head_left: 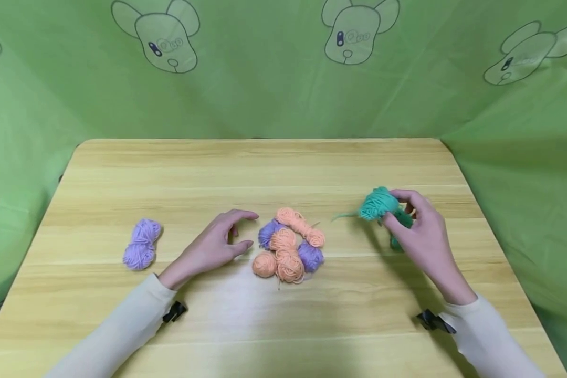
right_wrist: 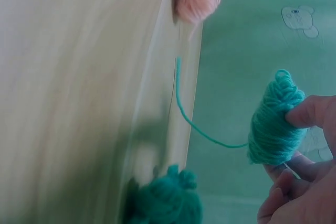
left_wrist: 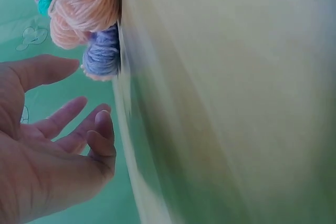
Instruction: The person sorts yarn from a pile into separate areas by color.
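Observation:
In the head view my right hand (head_left: 422, 226) pinches a teal ball of yarn (head_left: 378, 203) above the table, a loose strand trailing from it to the left. Partly hidden behind that hand, a darker green yarn skein (head_left: 403, 218) lies on the wood. My left hand (head_left: 217, 239) hovers empty, thumb and fingers apart, just left of a cluster of yarn. That cluster has several peach yarn balls (head_left: 289, 265) and purple yarn balls (head_left: 310, 256), with a peach skein (head_left: 300, 227) at its far side. The left wrist view shows the left fingertips (left_wrist: 68, 66) near a purple ball, apart from it.
A lilac yarn skein (head_left: 143, 244) lies by itself at the left, beyond the left forearm. The wooden table (head_left: 264, 168) is enclosed at the back and sides by a green curtain (head_left: 264, 100) printed with animal heads.

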### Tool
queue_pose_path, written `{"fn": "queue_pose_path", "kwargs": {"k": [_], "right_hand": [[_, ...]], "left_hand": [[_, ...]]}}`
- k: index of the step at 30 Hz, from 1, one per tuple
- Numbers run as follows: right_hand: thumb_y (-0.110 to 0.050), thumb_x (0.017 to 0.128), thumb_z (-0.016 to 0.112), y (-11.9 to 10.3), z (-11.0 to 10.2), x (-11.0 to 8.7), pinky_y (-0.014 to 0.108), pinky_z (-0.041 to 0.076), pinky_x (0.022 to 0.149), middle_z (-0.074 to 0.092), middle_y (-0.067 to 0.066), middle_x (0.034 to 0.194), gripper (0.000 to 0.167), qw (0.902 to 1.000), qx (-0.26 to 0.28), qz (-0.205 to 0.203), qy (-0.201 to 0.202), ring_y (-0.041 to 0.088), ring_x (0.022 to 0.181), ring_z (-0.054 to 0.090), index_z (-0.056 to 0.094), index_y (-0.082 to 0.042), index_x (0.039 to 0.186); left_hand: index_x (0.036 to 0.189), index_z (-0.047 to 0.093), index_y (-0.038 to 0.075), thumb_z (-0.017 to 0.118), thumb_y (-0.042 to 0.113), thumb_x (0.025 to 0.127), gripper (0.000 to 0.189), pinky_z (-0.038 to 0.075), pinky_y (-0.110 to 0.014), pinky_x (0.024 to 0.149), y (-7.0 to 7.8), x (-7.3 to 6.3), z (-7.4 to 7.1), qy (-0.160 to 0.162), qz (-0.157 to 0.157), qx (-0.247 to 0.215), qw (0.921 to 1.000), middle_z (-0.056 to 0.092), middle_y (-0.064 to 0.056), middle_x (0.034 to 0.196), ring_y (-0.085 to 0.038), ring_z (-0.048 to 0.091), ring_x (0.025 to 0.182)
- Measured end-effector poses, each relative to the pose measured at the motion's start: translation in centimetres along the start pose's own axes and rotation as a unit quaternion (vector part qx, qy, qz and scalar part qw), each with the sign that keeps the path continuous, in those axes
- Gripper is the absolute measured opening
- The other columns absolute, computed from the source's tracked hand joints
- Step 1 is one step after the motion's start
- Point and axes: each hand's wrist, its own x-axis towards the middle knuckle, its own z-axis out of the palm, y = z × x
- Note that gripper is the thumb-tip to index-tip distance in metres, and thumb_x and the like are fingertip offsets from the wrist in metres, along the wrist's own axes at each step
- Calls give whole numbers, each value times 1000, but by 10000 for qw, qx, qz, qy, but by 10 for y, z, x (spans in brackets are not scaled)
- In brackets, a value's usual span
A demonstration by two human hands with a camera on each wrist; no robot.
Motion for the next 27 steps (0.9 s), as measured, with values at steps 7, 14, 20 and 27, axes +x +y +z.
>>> {"fn": "queue_pose_path", "kwargs": {"k": [7,14,20,27], "right_hand": [[-6,97,74,17,-11,-9,27,35,70,58,11,108,44,9997,-79,166,137,25,95,44,68,-5,141],[-7,98,74,35,-30,-19,27,34,75,58,9,110,46,9980,-398,456,197,19,96,43,66,-3,143],[-14,100,74,49,-40,-22,27,36,72,57,11,122,51,9947,-676,777,-35,21,101,44,61,-2,147],[-17,102,71,63,-46,-24,28,38,66,56,18,123,55,9906,-789,1068,-331,25,94,45,53,3,150]], "left_hand": [[151,60,6,83,5,93,63,51,-43,84,1,5,3,-246,48,-14,9997,63,-14,144,-26,57,94],[152,59,5,84,7,92,64,50,-42,83,4,12,9,-404,139,-63,9991,65,-13,141,-26,57,93],[150,62,7,84,7,93,62,49,-37,80,4,16,12,-434,34,-49,9990,66,-6,130,-25,57,91],[148,65,11,83,3,92,59,50,-38,79,6,20,14,-491,-4,-151,9987,66,-6,132,-27,58,92]]}}
